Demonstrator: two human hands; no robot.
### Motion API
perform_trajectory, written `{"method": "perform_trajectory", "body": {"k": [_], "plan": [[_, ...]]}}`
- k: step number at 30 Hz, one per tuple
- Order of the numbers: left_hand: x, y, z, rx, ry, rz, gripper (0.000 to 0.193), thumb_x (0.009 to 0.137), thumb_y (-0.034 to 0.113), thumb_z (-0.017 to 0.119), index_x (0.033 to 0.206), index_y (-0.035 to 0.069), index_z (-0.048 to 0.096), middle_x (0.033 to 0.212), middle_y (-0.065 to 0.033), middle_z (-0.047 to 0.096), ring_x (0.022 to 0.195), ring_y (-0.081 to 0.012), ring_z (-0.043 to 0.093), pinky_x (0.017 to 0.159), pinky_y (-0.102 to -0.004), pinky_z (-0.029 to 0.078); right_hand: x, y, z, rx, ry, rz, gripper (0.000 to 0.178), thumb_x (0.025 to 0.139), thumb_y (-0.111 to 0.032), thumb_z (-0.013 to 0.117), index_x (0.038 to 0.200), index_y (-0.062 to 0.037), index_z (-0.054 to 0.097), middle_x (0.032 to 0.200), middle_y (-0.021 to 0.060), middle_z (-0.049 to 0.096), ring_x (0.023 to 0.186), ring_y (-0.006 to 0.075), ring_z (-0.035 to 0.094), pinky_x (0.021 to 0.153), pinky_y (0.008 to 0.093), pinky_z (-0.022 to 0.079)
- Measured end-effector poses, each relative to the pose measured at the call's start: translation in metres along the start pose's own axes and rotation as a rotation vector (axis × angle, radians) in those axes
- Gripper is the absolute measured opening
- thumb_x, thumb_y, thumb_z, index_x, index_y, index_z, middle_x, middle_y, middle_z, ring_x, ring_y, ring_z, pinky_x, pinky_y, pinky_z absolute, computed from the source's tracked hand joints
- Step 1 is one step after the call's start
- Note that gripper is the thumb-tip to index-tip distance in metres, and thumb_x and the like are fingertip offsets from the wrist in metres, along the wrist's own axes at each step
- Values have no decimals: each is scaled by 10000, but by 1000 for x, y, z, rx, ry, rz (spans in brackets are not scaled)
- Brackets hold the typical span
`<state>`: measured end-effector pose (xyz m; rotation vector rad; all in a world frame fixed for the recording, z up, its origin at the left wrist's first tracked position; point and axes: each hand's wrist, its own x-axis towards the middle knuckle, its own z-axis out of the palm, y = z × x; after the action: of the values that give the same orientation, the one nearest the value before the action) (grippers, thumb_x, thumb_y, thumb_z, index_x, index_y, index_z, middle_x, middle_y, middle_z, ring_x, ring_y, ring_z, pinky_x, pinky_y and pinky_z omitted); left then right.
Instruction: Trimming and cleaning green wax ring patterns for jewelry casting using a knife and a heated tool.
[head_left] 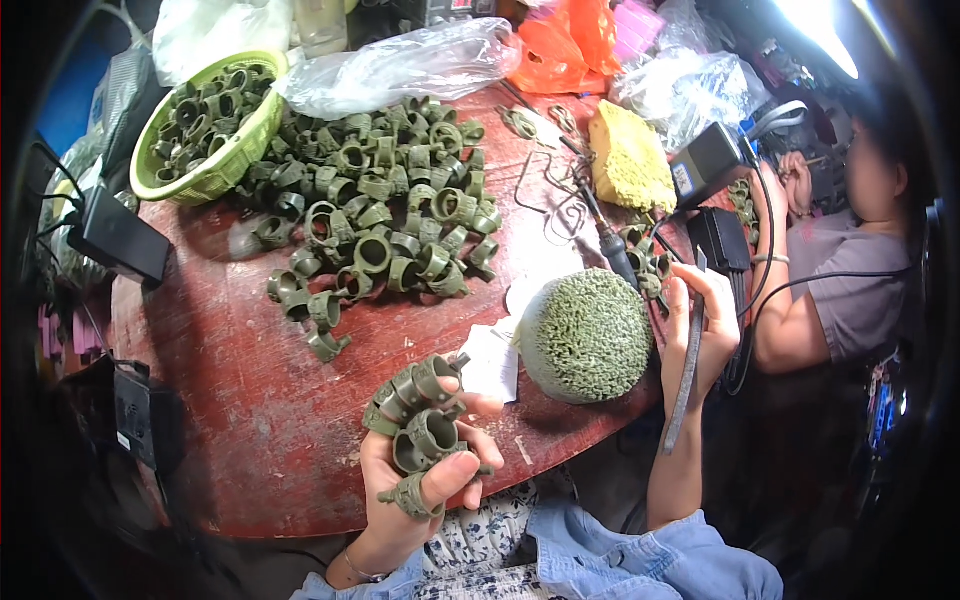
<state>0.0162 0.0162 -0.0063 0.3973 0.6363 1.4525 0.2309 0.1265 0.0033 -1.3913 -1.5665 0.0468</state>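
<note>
My left hand [450,470] is closed around several dark green rings [432,435], which look like wax or resin; some sit around the fingers. In my right hand [705,320] a long, narrow, flat grey metal tool [683,395], like a file, is gripped upright, its thin end up and its broad end down. Between the hands, near the table edge, stands a round tub [590,338] topped with rough green crumbs. A big pile of similar green rings [380,200] covers the table's far left. Just behind the tub lies a pen-like iron [612,245] with a dark handle.
The worn red table [250,430] carries a green basket [150,170] of rings, a yellow sponge block [630,155], white paper [490,365] and plastic bags [410,68]. Black power boxes [710,165] and cables stand at the right, where another person [830,240] sits.
</note>
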Motion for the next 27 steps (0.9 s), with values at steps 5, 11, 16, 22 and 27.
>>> {"method": "perform_trajectory", "body": {"k": [5, 11, 16, 22, 27], "plan": [[1, 2, -3, -105, -16, 21, 536, 771, 32, 615, 1236, 69, 350, 1040, -228, 536, 762, -206, 599, 448, -215, 464, 22, -52, 35, 102, -348, -395, 248, 685, 79, 594, 906, -31, 624, 799, 136, 538, 692, 253, 551, 622, 292, 443], [-3, 6, -13, -239, -87, 25, 413, 791, 5, 574, 1165, 35, 402, 960, -208, 568, 769, -199, 595, 441, -216, 456, 24, -60, 75, -207, -762, -436, 204, 731, -41, 496, 922, -18, 565, 843, 166, 486, 831, 309, 513, 712, 373, 416], [-7, 10, -13, -268, -21, 56, 433, 771, -25, 587, 1155, 34, 397, 1060, -187, 520, 792, -196, 600, 451, -217, 470, 18, -72, 66, -153, -796, -434, 157, 714, -24, 542, 865, -28, 584, 827, 147, 488, 806, 315, 508, 699, 377, 414], [-14, 19, -4, -62, 253, 113, 470, 744, -16, 631, 1148, 25, 396, 1050, -126, 521, 788, -153, 595, 506, -215, 497, -7, -120, 27, 247, -833, -479, 259, 669, -10, 614, 926, -39, 602, 755, 101, 475, 604, 225, 534, 475, 317, 441], [-18, 16, -2, -39, 133, 44, 448, 735, 9, 656, 1122, 34, 431, 921, -69, 570, 714, -100, 569, 484, -211, 476, -22, -124, 13, 308, -768, -573, 433, 609, 47, 610, 1039, -2, 584, 783, 84, 494, 547, 160, 511, 439, 261, 436]]}}
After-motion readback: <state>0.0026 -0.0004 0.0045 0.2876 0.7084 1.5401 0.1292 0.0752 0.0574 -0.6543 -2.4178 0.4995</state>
